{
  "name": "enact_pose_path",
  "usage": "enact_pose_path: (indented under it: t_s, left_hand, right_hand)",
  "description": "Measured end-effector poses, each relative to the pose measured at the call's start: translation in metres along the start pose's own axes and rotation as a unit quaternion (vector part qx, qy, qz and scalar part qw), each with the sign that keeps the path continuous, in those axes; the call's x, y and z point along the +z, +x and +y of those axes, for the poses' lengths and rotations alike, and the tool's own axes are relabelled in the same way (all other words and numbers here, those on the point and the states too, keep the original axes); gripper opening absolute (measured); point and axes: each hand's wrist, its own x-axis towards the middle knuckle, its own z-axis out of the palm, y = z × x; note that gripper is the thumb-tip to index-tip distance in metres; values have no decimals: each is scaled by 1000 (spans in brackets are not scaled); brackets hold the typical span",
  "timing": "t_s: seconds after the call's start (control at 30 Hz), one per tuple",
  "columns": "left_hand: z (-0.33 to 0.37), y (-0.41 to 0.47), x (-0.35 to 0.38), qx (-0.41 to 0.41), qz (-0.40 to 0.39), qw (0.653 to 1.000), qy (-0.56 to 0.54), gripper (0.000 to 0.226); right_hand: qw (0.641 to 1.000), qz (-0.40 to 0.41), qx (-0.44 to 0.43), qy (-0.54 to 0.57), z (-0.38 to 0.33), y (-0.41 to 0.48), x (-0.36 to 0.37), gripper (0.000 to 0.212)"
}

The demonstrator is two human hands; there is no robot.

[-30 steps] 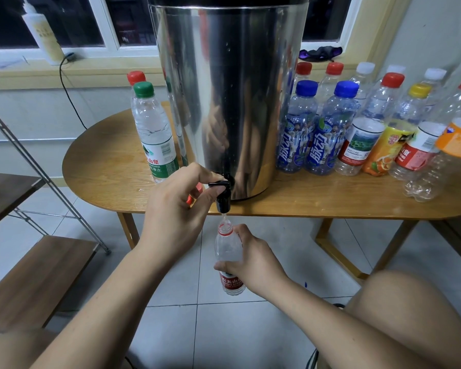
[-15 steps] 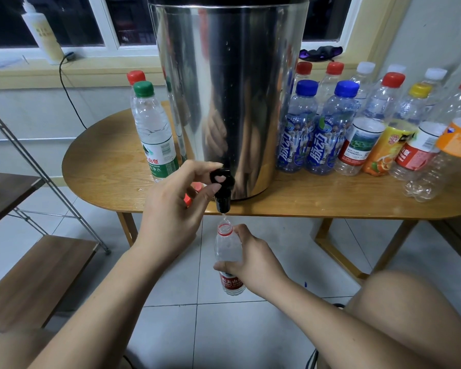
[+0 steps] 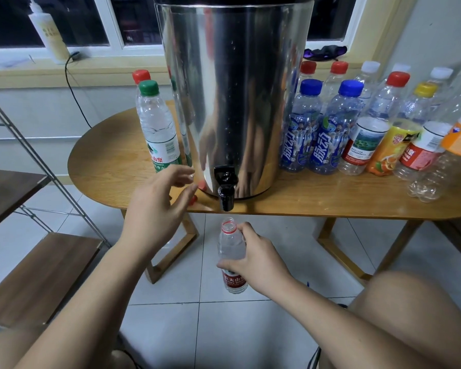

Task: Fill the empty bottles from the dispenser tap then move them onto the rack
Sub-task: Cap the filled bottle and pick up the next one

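Gripped the uncapped bottle (image 3: 230,247) upright in the right hand (image 3: 254,259), fingers curled round its middle, mouth just below the tap (image 3: 226,194) but apart from it. Held the left hand (image 3: 157,209) open, fingers loosely spread, left of the tap, grasping nothing. Behind, found the dispenser (image 3: 234,89) on the table (image 3: 112,161), capped bottles (image 3: 328,139) at both sides

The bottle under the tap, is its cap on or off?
Off. The bottle held by the right hand shows an open mouth with only a red ring, just below the tap.
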Motion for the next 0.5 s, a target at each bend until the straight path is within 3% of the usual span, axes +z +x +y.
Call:
enact_pose_path:
  t_s: [0.17,0.5]
  left_hand:
    - [-36,0,16,-27,-55,994,90,28]
    - [-46,1,28,-3,-76,991,110,22]
  right_hand:
    - [1000,-2,-9,8,1,-2,-1,70]
    - [999,3,-27,19,-4,-13,-8,77]
